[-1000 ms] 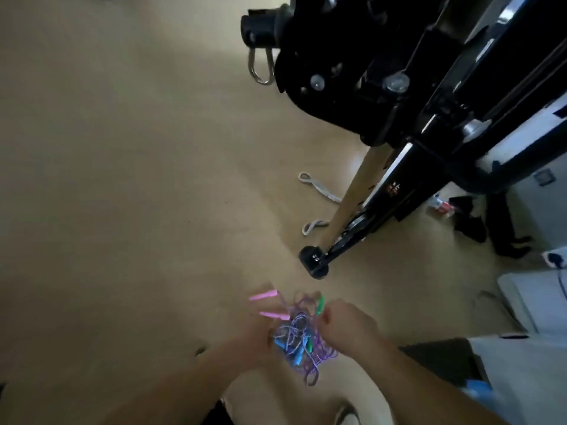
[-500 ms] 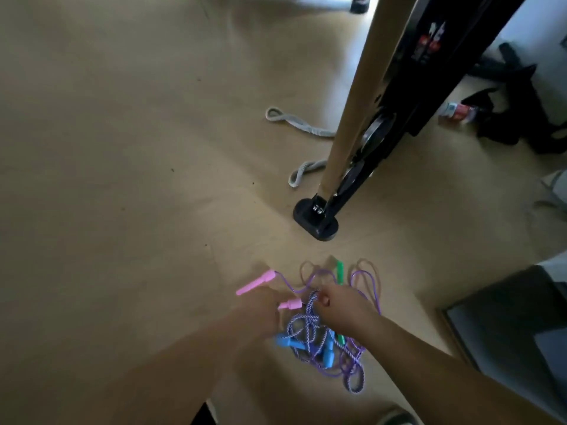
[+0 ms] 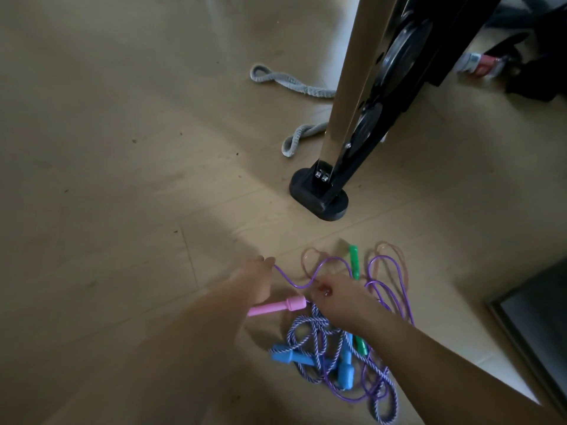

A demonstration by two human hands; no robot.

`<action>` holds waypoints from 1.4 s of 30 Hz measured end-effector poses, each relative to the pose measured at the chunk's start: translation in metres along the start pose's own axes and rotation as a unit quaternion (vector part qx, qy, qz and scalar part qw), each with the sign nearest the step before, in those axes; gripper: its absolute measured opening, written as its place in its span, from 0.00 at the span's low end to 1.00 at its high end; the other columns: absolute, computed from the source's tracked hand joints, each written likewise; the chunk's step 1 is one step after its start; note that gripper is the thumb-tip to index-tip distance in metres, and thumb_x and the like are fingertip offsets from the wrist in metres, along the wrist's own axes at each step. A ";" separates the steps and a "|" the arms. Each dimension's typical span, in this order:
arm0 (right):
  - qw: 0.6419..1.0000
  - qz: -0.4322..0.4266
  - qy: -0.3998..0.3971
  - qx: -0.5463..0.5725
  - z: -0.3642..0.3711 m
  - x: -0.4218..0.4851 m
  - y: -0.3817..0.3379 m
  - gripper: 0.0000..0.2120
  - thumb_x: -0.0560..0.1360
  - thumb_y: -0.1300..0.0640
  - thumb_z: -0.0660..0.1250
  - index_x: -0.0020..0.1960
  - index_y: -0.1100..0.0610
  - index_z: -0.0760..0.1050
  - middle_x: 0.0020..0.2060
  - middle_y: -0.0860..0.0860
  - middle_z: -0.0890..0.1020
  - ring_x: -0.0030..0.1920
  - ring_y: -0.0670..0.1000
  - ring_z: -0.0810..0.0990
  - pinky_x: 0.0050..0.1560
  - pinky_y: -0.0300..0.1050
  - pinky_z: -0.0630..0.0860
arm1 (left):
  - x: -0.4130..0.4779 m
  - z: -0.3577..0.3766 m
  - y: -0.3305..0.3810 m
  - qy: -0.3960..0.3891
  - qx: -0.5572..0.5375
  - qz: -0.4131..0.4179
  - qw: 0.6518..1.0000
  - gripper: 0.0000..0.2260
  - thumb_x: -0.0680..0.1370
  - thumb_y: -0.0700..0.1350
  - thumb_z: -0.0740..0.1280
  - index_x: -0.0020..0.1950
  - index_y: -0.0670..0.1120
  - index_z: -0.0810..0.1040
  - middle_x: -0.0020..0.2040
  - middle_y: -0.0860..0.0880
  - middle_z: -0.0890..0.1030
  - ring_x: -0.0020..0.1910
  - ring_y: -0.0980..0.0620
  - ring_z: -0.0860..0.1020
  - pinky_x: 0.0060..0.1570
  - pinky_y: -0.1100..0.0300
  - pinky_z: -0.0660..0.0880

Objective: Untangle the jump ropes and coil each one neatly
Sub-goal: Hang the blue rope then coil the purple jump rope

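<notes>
Head view. Your left hand (image 3: 256, 282) reaches low over the pale wooden floor (image 3: 122, 179), fingertips pinched together on the thin glossy purple plastic cord (image 3: 302, 282) where it begins; the grip is clamped on that cord. A pink plastic handle (image 3: 277, 306) lies just under the left wrist, its capped end pointing toward your right hand (image 3: 340, 302).

The right hand rests on top of the tangle, thumb with a red-painted nail near the same purple cord; you cannot tell from here whether this grip is closed on anything, since the fingers are hidden under the hand.

The tangle sits on the floor between and below both hands. A purple-and-white twisted braided rope (image 3: 310, 335) loops over two light blue plastic handles (image 3: 290, 358). The purple cord runs in open loops to the right and down. One green plastic handle (image 3: 354, 262) lies beyond the right hand; a second green handle shows partly beside the right forearm.

Beyond the ropes: the black oval foot of an exercise machine (image 3: 319, 194), with a tan upright rising from it. A grey woven strap (image 3: 291, 82) lies on the floor behind it. A dark-framed panel (image 3: 534, 320) sits at the right edge.
</notes>
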State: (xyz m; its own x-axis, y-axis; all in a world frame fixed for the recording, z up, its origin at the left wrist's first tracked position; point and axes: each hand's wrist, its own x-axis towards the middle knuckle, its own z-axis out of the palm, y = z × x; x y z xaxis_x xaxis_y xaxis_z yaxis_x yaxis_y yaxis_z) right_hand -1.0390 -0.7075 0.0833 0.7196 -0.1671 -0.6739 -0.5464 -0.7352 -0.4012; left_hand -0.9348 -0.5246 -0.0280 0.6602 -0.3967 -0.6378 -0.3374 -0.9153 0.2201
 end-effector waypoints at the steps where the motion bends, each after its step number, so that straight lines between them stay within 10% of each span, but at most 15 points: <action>1: 1.000 0.004 0.001 -0.002 0.002 0.001 0.001 0.10 0.78 0.46 0.62 0.51 0.50 0.78 0.48 0.50 0.83 0.47 0.53 0.82 0.49 0.50 0.80 | 0.003 0.006 -0.003 0.002 0.003 -0.004 1.000 0.19 0.79 0.42 0.63 0.70 0.47 0.70 0.64 0.43 0.75 0.65 0.39 0.76 0.63 0.44 0.75; 7: 1.000 0.009 -0.006 0.013 0.007 0.000 0.001 0.13 0.79 0.48 0.60 0.37 0.52 0.71 0.37 0.49 0.77 0.38 0.53 0.77 0.37 0.45 0.71 | -0.013 0.003 0.001 0.004 0.058 0.005 0.998 0.10 0.76 0.47 0.66 0.56 0.47 0.79 0.57 0.44 0.78 0.55 0.40 0.79 0.54 0.47 0.79; 11: 0.984 0.078 0.010 0.159 -0.006 -0.014 -0.010 0.21 0.77 0.39 0.56 0.45 0.55 0.77 0.41 0.58 0.84 0.38 0.57 0.84 0.41 0.53 0.83 | -0.044 -0.063 0.040 0.013 -0.082 0.031 0.996 0.09 0.74 0.51 0.67 0.44 0.47 0.82 0.41 0.50 0.80 0.43 0.48 0.79 0.40 0.58 0.74; 15: 0.907 0.172 -0.021 0.383 -0.041 -0.047 -0.026 0.33 0.83 0.36 0.50 0.40 0.61 0.78 0.30 0.56 0.82 0.29 0.55 0.80 0.33 0.44 0.77 | -0.096 -0.123 0.088 -0.024 -0.252 0.109 0.961 0.06 0.76 0.44 0.69 0.40 0.45 0.81 0.33 0.47 0.80 0.33 0.49 0.78 0.27 0.63 0.73; 20: 0.807 0.147 -0.027 0.571 -0.095 -0.097 -0.042 0.19 0.85 0.48 0.58 0.41 0.58 0.73 0.25 0.53 0.80 0.26 0.51 0.79 0.36 0.45 0.75 | -0.175 -0.168 0.132 0.002 -0.254 0.211 0.944 0.07 0.74 0.44 0.74 0.44 0.41 0.82 0.39 0.45 0.83 0.35 0.54 0.78 0.36 0.60 0.75; 24: 0.825 0.102 0.014 0.556 -0.131 -0.138 -0.050 0.11 0.82 0.63 0.60 0.42 0.64 0.74 0.32 0.59 0.78 0.29 0.55 0.78 0.37 0.47 0.78 | -0.224 -0.189 0.147 0.001 -0.216 0.230 0.949 0.08 0.77 0.49 0.70 0.47 0.47 0.86 0.42 0.46 0.86 0.44 0.47 0.84 0.49 0.49 0.81; 28: 0.906 0.003 0.016 0.423 -0.157 -0.185 -0.053 0.15 0.85 0.56 0.61 0.44 0.64 0.77 0.24 0.51 0.69 0.23 0.50 0.65 0.27 0.41 0.67 | -0.248 -0.217 0.151 0.197 -0.180 0.154 0.951 0.19 0.74 0.41 0.68 0.64 0.53 0.78 0.58 0.55 0.80 0.54 0.51 0.80 0.53 0.56 0.78; 30: 0.933 -0.042 -0.027 0.357 -0.171 -0.208 -0.057 0.16 0.84 0.52 0.62 0.43 0.61 0.80 0.24 0.49 0.65 0.24 0.48 0.61 0.27 0.41 0.63 | -0.255 -0.217 0.159 0.148 -0.191 0.203 0.949 0.26 0.73 0.38 0.68 0.70 0.55 0.73 0.59 0.57 0.76 0.50 0.58 0.77 0.50 0.61 0.74; 37: 0.961 -0.019 0.217 0.170 -0.197 -0.224 -0.034 0.20 0.82 0.46 0.62 0.39 0.57 0.81 0.20 0.48 0.73 0.23 0.50 0.75 0.24 0.36 0.69 | -0.252 -0.178 0.158 -0.050 -0.181 0.237 0.953 0.03 0.79 0.39 0.67 0.49 0.46 0.79 0.46 0.48 0.85 0.44 0.55 0.83 0.48 0.61 0.81; 42: 0.957 0.049 0.286 0.009 -0.193 -0.194 0.005 0.13 0.81 0.45 0.63 0.45 0.54 0.74 0.42 0.53 0.80 0.44 0.58 0.78 0.46 0.49 0.76 | -0.258 -0.197 0.170 0.077 -0.295 0.217 0.927 0.07 0.82 0.40 0.64 0.53 0.51 0.80 0.40 0.50 0.86 0.37 0.52 0.85 0.46 0.52 0.84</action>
State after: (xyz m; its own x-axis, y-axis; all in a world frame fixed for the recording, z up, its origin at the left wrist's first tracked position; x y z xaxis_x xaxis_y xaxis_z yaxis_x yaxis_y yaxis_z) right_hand -1.0985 -0.8057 0.3316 0.7790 -0.5704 -0.2604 -0.6262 -0.6873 -0.3680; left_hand -1.0300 -0.5915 0.3193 0.6519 -0.7003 -0.2908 -0.1979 -0.5273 0.8263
